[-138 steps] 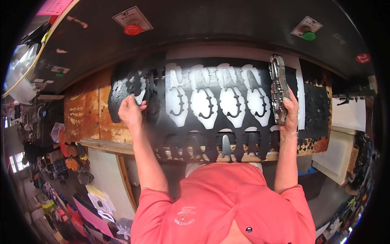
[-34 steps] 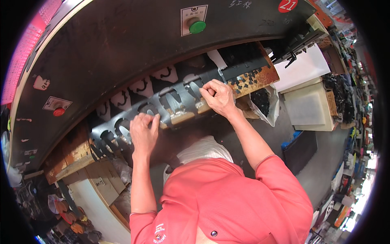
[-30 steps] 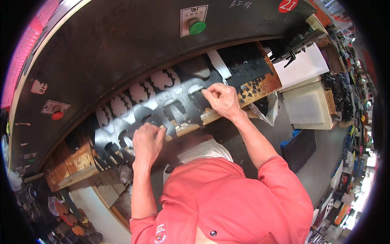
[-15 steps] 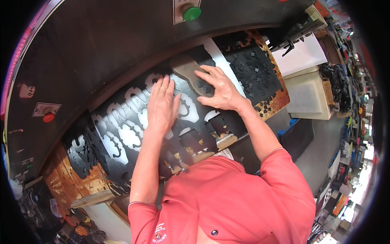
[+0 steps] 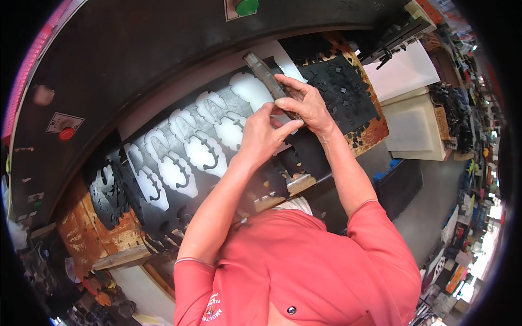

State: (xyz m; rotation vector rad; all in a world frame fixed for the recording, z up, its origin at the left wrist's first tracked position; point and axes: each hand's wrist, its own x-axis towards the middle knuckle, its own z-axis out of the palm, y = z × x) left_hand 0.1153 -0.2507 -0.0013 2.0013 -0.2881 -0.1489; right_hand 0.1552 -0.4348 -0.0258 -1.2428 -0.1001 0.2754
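Observation:
My right hand [image 5: 311,108] grips a sole-shaped cutting die [image 5: 263,73], thumb on one side and fingers on the other. The die is tipped up on its side, its narrow edge showing. My left hand [image 5: 261,133] reaches to the die's lower end, fingers and thumb bent around it; the fingertips are partly hidden. Under both hands lies a black sheet [image 5: 209,111] with several sole-shaped and curved cutouts, through which a white board [image 5: 174,100] shows.
A dark machine beam [image 5: 163,49] with a green button [image 5: 246,7] and a red button [image 5: 66,133] spans the far side. Black scraps [image 5: 342,92] lie at right, more offcuts [image 5: 107,198] at left. A pale bin [image 5: 416,127] stands far right.
The die has been lifted off the sheet and turned on its side in my right hand. My left hand has moved right from the sheet to the die, uncovering more cutouts.

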